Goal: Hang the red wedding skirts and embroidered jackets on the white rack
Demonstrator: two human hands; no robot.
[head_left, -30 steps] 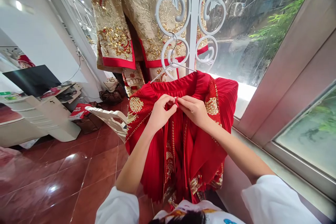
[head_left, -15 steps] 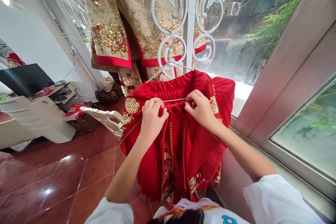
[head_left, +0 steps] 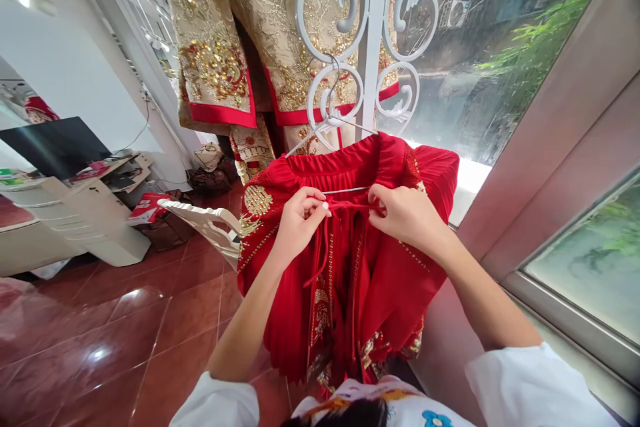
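Note:
A red pleated skirt (head_left: 290, 313) with gold embroidery hangs from a thin hanger (head_left: 356, 125) in front of me. A red cord (head_left: 349, 205) runs across the front of its waistband, stretched between my two hands. My left hand (head_left: 299, 223) pinches the cord at the left, and one loose end dangles below its fingers. On the right, my right hand (head_left: 407, 215) has thumb and forefinger closed on the other part of the cord. The hanger's straight bar shows just above the cord.
A white scrolled metal stand (head_left: 370, 33) rises behind the skirt. Beige, gold-beaded garments (head_left: 280, 27) hang behind it. At the left are a white chair (head_left: 210, 220) and a desk (head_left: 90, 220) with a dark screen (head_left: 55, 147). A framed window (head_left: 540, 167) stands at the right.
My right hand has moved outward and turned flatter, drawing the cord straighter between my hands. The small loop at the middle has flattened, and a loose cord end now swings below my left hand.

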